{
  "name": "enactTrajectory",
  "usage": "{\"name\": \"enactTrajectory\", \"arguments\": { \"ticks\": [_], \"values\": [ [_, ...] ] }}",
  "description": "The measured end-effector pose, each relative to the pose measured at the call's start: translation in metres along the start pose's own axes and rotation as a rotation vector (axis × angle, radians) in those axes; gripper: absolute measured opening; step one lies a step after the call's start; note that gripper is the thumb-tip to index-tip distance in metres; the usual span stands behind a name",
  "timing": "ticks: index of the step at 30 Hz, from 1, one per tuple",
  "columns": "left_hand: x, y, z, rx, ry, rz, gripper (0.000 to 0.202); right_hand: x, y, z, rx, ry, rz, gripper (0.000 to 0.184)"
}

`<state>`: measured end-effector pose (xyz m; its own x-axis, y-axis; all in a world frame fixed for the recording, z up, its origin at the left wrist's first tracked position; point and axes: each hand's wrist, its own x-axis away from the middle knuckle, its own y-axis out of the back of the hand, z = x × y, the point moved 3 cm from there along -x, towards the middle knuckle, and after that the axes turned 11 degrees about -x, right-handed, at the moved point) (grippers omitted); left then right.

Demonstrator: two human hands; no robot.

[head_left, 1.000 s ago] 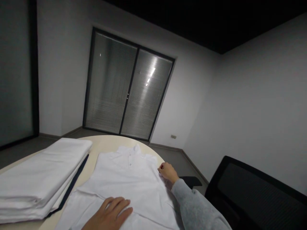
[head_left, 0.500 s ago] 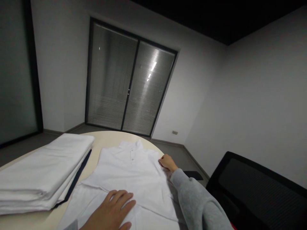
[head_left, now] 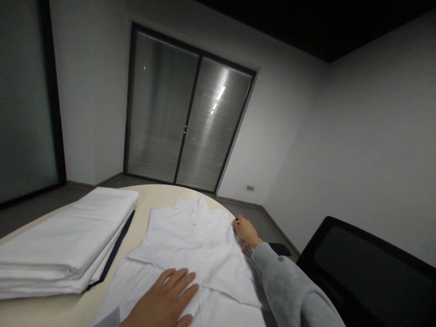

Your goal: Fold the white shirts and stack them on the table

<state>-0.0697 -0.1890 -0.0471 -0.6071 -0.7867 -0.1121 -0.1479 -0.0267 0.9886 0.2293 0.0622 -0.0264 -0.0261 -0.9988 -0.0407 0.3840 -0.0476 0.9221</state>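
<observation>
A white shirt (head_left: 190, 247) lies spread on the table, its collar and short buttoned placket toward the far edge. My left hand (head_left: 170, 295) rests flat on the lower part of the shirt, fingers spread. Over at the table's right edge, my right hand (head_left: 245, 230) is closed in a pinch on the shirt's right side near the shoulder. The pinched cloth is partly hidden by the fingers. Creases run across the shirt's middle.
To the left is a stack of folded white cloth (head_left: 75, 231) with a dark layer beneath. The pale round table (head_left: 150, 193) curves away in front. A black mesh chair (head_left: 368, 268) stands at the right, close to my right arm.
My right hand has shifted slightly to the right, still at the shirt's edge. My left hand stays on the cloth. The whole view has drifted a little.
</observation>
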Motion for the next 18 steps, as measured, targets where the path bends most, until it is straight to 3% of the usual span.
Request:
{"name": "enactTrajectory", "arguments": {
  "ticks": [6, 10, 13, 16, 18],
  "values": [
    [0.004, 0.013, -0.009, 0.023, 0.052, 0.038, 0.051, 0.031, 0.021, -0.041, -0.101, 0.077, 0.196, 0.023],
    [-0.009, 0.042, -0.018, -0.019, 0.081, 0.086, 0.041, 0.057, 0.023, -0.059, -0.254, 0.14, 0.218, 0.006],
    [-0.063, 0.07, -0.011, -0.049, 0.109, 0.102, 0.035, 0.068, 0.015, -0.063, -0.409, 0.145, 0.193, 0.013],
    [-0.153, 0.088, 0.009, 0.098, 0.256, 0.055, 0.032, 0.074, 0.003, -0.063, -0.545, 0.103, 0.102, 0.019],
    [-0.214, 0.088, 0.024, 0.148, 0.34, -0.021, 0.037, 0.077, -0.004, -0.062, -0.605, 0.078, -0.004, 0.014]
  ]
}}
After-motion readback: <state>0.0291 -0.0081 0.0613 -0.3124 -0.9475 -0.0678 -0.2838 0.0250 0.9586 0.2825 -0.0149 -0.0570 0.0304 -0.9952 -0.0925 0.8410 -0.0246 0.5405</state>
